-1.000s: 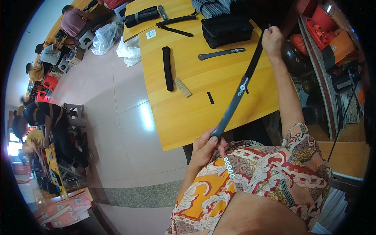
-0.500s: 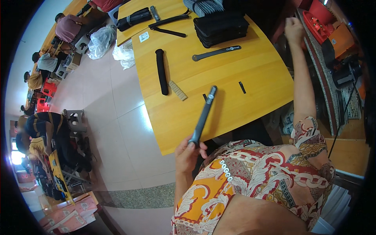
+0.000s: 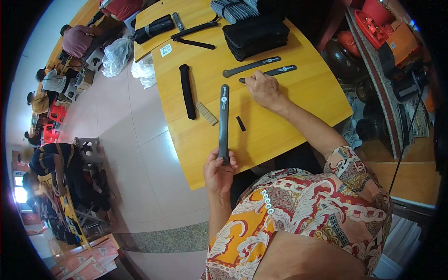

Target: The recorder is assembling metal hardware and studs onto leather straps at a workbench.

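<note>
My left hand (image 3: 218, 173) is closed round the lower end of a dark grey flat strap (image 3: 224, 116), holding it upright above the near part of the table. White print runs along its upper part. Further out, my right hand (image 3: 267, 89) rests with bent fingers on a second grey strap (image 3: 283, 70); this strap lies on the table, and the hand covers its middle. Its rounded end shows beyond my fingertips. Just behind it lies another such strap (image 3: 252, 66). A short black strip (image 3: 241, 123) is between my hands.
The yellow table (image 3: 186, 158) also bears a black tube-like piece (image 3: 187, 92), a ribbed beige piece (image 3: 206, 113), a stack of black pouches (image 3: 255, 39) and a grey bundle (image 3: 233, 10). A cluttered shelf (image 3: 373, 79) stands at the right. Several people sit or bend at the left.
My right hand has come from the right over the table, and a second grey strap now lies under it. The left-hand strap has turned more upright. One black strip is out of sight.
</note>
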`<state>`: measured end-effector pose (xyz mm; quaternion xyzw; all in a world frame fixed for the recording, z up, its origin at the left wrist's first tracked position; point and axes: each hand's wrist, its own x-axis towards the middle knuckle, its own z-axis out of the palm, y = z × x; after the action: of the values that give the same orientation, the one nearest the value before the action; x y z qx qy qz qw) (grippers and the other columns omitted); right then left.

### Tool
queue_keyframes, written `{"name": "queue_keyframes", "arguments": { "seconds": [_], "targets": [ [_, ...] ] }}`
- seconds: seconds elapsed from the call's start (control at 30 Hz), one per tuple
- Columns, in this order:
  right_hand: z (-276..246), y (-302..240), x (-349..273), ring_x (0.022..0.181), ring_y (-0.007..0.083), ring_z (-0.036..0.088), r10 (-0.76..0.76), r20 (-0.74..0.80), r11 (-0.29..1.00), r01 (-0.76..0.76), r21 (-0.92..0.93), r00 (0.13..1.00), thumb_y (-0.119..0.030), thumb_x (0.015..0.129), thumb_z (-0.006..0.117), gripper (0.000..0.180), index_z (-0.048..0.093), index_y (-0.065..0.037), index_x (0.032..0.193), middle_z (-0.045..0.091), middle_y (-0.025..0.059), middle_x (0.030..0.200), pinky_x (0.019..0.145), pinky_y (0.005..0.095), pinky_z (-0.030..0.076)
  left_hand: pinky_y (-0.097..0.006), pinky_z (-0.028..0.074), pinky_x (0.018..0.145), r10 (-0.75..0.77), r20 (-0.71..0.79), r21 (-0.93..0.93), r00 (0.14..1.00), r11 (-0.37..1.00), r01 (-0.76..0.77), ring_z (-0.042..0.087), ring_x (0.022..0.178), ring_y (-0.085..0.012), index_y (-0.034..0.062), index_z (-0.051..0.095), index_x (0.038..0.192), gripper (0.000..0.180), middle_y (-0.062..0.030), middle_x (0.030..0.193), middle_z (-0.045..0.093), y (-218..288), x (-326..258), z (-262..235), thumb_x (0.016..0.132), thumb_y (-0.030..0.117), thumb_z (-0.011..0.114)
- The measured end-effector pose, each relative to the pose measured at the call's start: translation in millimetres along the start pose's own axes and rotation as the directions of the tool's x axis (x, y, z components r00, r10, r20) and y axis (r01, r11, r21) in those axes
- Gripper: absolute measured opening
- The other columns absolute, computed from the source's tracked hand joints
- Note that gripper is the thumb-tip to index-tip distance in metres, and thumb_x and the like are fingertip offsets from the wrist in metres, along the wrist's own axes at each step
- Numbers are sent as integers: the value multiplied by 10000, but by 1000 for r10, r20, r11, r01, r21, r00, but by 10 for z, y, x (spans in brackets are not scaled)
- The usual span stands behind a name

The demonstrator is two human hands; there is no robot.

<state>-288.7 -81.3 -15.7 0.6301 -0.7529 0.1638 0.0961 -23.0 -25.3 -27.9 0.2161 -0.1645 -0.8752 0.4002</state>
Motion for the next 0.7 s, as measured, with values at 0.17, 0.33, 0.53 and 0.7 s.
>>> {"name": "queue_keyframes", "arguments": {
  "seconds": [0.17,0.33,0.53,0.7],
  "targets": [
    [22,-82,76,702,272,611,-26,5,996,25,82,1000,-52,816,531,127,648,-3,820,555,194,822,576,349,502,-352,498,638,9,22,14,1000,1000,-9,580,706,-250,-19,454,1074,311,-178,902,569,-27,23,71,772,58,466],
    [146,-43,107,725,308,607,-49,5,994,48,99,999,-86,830,513,138,628,-13,849,556,195,853,608,379,501,-342,493,629,-34,36,5,999,999,34,582,687,-247,-14,455,1081,326,-168,878,573,-29,107,129,765,66,475],
    [-201,-222,-181,744,360,583,13,-168,882,68,466,986,-206,856,509,223,586,-10,927,581,183,809,663,417,479,-316,462,589,-176,41,-64,983,982,179,543,610,-225,1,470,1057,318,-140,766,568,10,240,94,778,154,482],
    [-519,-556,-803,730,370,574,-15,170,685,-113,719,985,-141,868,486,184,570,21,851,586,176,767,625,382,460,-290,323,475,-226,40,-146,973,962,230,407,490,-156,70,467,902,170,-67,623,493,-16,290,99,875,234,428]
  ]
}}
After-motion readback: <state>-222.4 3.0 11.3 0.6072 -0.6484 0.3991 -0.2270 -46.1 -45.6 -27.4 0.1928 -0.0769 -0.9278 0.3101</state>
